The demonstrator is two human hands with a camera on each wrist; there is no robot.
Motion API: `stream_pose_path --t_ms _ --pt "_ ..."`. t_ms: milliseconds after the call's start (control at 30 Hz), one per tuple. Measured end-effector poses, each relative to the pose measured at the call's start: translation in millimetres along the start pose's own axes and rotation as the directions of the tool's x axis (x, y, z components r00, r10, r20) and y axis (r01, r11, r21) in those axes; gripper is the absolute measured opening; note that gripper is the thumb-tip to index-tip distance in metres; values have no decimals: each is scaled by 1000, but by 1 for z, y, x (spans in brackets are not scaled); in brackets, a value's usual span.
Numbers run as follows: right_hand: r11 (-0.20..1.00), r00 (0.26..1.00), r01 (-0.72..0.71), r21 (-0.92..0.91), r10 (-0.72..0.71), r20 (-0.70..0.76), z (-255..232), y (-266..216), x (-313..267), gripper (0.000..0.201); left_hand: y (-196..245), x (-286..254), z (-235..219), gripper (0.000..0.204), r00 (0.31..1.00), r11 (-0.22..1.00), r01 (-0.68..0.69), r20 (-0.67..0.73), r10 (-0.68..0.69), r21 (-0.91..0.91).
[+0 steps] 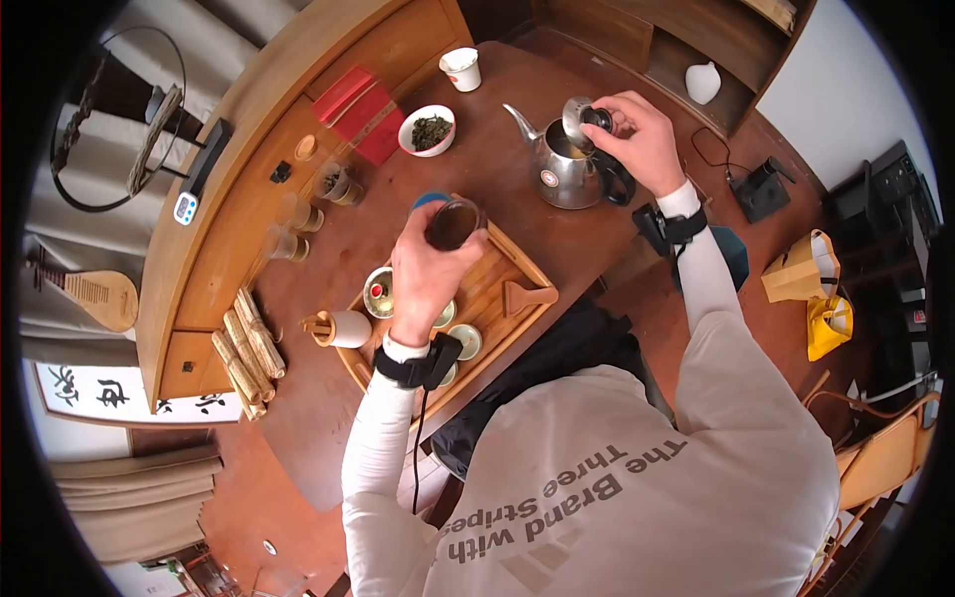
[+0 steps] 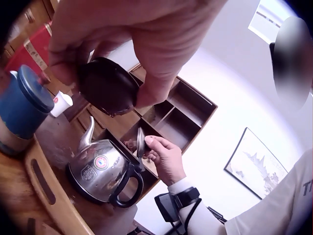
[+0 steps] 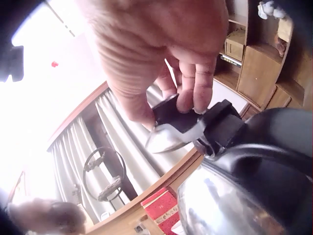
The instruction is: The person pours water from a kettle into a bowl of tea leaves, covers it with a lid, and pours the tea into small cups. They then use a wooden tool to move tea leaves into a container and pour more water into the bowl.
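My left hand [image 1: 430, 274] grips a dark, round cup-like vessel [image 1: 456, 225] above the wooden tea tray [image 1: 517, 267]. In the left wrist view, its dark round end [image 2: 107, 88] shows between thumb and fingers; what it contains cannot be told. My right hand [image 1: 637, 139] pinches the black knob [image 1: 598, 118] of the kettle lid [image 1: 575, 121]. That lid stands tilted up at the mouth of the steel kettle [image 1: 567, 179], exposing the inside. The kettle's black handle [image 2: 132, 188] lies below the right hand in the left wrist view.
Small cups [image 1: 465, 342] and a lidded bowl [image 1: 379, 292] sit on the tray. A blue canister [image 2: 27, 103] stands beside it. Farther back are a bowl of leaves [image 1: 430, 132], a white cup [image 1: 461, 70], a red box [image 1: 363, 114] and several glasses [image 1: 338, 185].
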State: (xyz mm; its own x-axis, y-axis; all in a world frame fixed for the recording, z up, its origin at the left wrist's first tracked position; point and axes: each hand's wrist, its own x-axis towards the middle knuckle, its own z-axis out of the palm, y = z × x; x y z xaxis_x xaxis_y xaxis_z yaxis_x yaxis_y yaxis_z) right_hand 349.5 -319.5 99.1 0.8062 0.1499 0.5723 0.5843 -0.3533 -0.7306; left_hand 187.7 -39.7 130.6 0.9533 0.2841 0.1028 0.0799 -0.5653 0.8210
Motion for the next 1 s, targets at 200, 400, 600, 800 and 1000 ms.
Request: stream_pose_path --t_ms 200,400,600,800,1000 --pt "976 990 -4 216 34 -136 -11 10 -31 31 25 64 38 52 982 989 -135 124 142 -61" --pt "952 985 -10 306 63 -162 -11 11 -41 32 51 109 70 57 950 960 -270 184 253 74" --pt "930 972 -25 366 109 -211 -7 10 -47 33 54 136 104 59 817 710 -575 326 475 407" --pt "947 966 -33 320 112 -231 -6 11 -49 33 69 139 120 50 685 433 -713 416 598 551" --pt "946 965 -19 322 101 -242 -4 13 -48 34 95 141 114 44 399 19 -794 497 771 608"
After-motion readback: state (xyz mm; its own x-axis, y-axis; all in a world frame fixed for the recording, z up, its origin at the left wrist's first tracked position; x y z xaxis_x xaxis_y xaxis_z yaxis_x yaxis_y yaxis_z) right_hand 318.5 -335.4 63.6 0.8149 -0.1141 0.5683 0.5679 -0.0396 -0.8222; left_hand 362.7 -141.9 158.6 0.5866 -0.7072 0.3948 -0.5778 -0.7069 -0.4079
